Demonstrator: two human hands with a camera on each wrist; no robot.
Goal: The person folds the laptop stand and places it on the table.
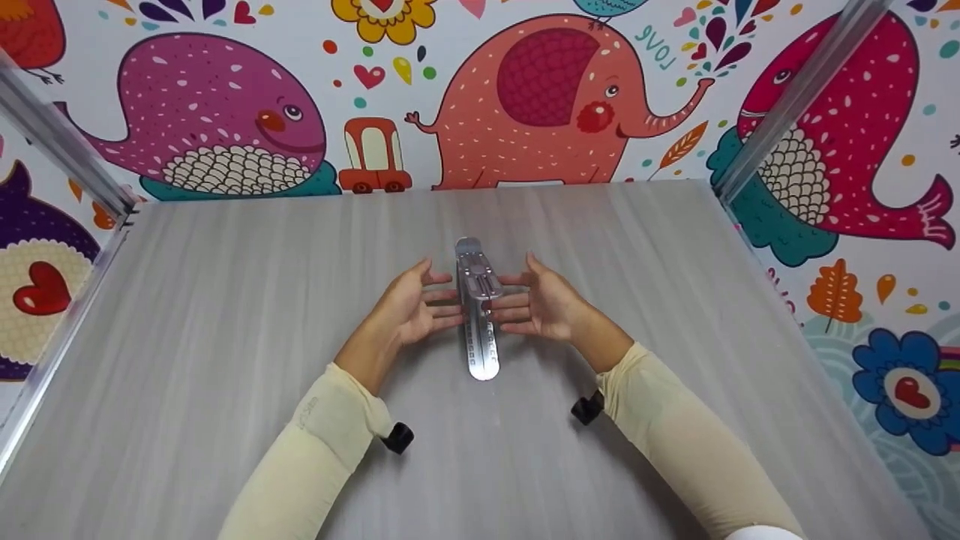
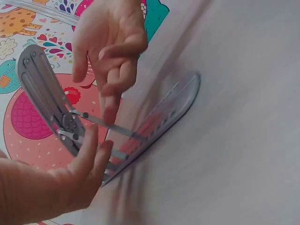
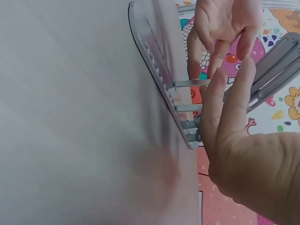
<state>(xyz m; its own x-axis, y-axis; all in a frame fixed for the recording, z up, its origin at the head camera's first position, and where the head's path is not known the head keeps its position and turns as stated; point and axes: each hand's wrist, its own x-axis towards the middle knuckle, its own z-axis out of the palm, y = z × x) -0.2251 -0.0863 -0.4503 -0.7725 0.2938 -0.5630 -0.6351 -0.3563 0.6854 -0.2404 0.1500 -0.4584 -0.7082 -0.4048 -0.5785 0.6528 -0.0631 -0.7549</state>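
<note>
A grey metal folding stand (image 1: 482, 356) stands on the table between both hands. Its long slotted base lies flat, and an upper plate (image 2: 40, 86) tilts up from it on thin prop bars (image 3: 187, 84). To the left is my left hand (image 1: 409, 309), its fingers extended toward the stand's side. From the other side my right hand (image 1: 553, 306) reaches in likewise, palm facing the stand. Fingertips of both hands are at the prop bars; whether they touch the metal, I cannot tell. Neither hand grips it.
The grey wood-grain table (image 1: 225, 300) surrounds the stand. Behind it rises a wall (image 1: 420, 150) printed with cartoon animals. Metal posts (image 1: 802, 97) stand at the back corners. Small black devices (image 1: 397, 438) hang at both wrists over pale sleeves (image 1: 300, 457).
</note>
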